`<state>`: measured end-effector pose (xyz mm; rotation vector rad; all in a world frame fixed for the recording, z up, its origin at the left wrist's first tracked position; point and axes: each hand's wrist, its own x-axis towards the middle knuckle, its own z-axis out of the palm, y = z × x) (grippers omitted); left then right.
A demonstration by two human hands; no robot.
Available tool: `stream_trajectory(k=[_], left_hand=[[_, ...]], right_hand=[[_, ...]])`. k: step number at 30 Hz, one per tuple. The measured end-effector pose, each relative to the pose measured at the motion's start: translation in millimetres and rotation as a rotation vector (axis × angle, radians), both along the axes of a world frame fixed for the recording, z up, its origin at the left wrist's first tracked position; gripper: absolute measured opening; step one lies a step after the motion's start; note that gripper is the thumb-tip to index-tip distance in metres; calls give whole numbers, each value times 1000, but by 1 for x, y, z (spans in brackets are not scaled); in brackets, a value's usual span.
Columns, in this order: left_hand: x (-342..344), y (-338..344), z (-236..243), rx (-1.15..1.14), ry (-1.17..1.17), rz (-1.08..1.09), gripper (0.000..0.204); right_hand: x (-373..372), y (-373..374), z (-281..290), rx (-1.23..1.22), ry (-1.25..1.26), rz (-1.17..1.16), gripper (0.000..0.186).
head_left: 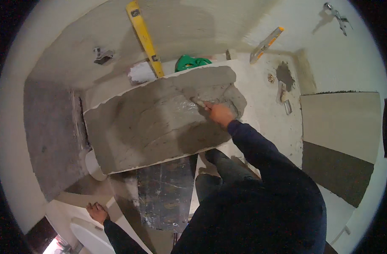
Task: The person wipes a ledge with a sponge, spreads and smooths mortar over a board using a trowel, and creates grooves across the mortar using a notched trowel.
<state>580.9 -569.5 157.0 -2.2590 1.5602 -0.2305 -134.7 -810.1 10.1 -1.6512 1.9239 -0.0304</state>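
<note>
My right hand (222, 115) is closed around the handle of a trowel (198, 102), over the right half of a large slab (130, 127). Wet grey mortar covers the slab nearly to its pale, ragged edges. Under the tool the mortar shines and shows sweep marks; the blade is hard to make out. Far to the lower left, my left hand (98, 212) rests with fingers apart on a white ledge (77, 203), holding nothing.
A yellow spirit level (145, 38) leans on the back wall beside a green bundle (191, 63). Another level (266, 45) stands right of it. A second trowel (282, 92) lies near a mortar patch (285, 75). A dark stained board (166, 192) sits below the slab.
</note>
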Motion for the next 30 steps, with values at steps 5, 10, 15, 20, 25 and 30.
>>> stream_trajectory(k=[5,10,15,20,25,30], left_hand=[[4,3,-2,18,-35,-81,36],[-3,0,-13,-220,153,69,35],[-16,-7,-7,-74,74,133,36],[-10,-6,-1,-132,79,120,37],[-10,-18,-13,-92,-26,61,39],[-1,7,-12,-283,215,121,32]], right_hand=[[-57,-16,-9,59,129,39,33],[-138,-29,-14,-69,338,-28,33],[-177,-40,-39,-101,255,-174,34],[-167,-41,-90,-117,-76,-407,35],[-149,-6,-112,-346,6,-90,38],[-123,-1,-37,-92,76,-275,34]])
